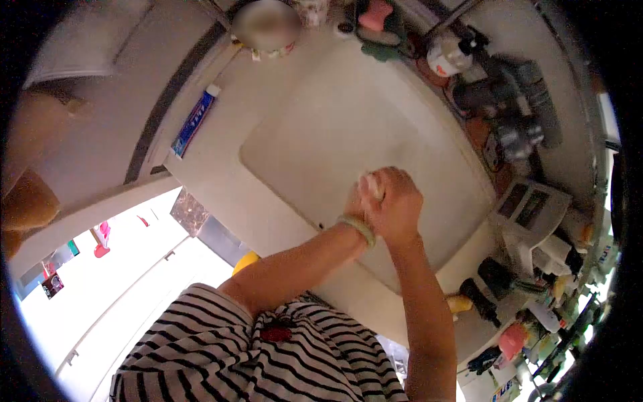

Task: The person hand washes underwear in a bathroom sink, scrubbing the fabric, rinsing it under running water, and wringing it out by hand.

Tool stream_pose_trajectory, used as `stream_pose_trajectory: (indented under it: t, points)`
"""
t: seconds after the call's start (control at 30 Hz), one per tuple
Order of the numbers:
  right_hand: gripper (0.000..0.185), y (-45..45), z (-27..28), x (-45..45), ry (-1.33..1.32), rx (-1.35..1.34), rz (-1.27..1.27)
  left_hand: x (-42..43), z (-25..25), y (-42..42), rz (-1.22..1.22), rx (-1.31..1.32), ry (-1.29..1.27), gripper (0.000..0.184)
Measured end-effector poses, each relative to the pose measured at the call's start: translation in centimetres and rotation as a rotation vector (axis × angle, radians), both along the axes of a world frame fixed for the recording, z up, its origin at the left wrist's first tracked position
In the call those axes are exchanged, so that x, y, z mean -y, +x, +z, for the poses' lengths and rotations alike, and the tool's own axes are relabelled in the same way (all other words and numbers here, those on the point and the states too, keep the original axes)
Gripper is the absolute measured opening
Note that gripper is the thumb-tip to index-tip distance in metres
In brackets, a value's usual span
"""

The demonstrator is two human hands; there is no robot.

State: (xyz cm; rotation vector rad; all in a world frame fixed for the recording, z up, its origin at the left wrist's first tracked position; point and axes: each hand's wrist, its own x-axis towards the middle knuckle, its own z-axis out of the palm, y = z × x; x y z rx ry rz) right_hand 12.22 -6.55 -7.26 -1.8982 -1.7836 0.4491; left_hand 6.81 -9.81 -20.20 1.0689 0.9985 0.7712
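Over the near part of a white sink basin (pixel 348 120), my two hands are pressed together. My left hand (pixel 359 201), with a pale green bangle (pixel 358 229) on its wrist, is partly covered. My right hand (pixel 400 197) is wrapped over it with bent fingers. Something whitish (pixel 372 186) shows between the fingers; I cannot tell whether it is lather or a piece of soap. Both hands are closed and slightly blurred.
A blue toothpaste tube (pixel 194 124) lies on the left counter. At the back are a pink bar of soap (pixel 376 15) and a white pump bottle (pixel 447 55). A hair dryer (pixel 492 94), a white plastic rack (pixel 532 211) and dark brushes (pixel 479 301) line the right side.
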Motion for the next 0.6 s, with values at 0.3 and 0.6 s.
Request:
stream_pose_trajectory:
  t: [0.3,0.6]
  points:
    - [0.046,0.9,-2.3,2.4,-0.088,-0.331,-0.247,-5.3,8.2,-2.1,0.213,0.669,-1.141,0.032]
    - [0.062,1.6,1.1,4.0,-0.190,-0.911,-0.337,-5.8,11.9,-2.9,-0.150,0.434,-0.776,0.054]
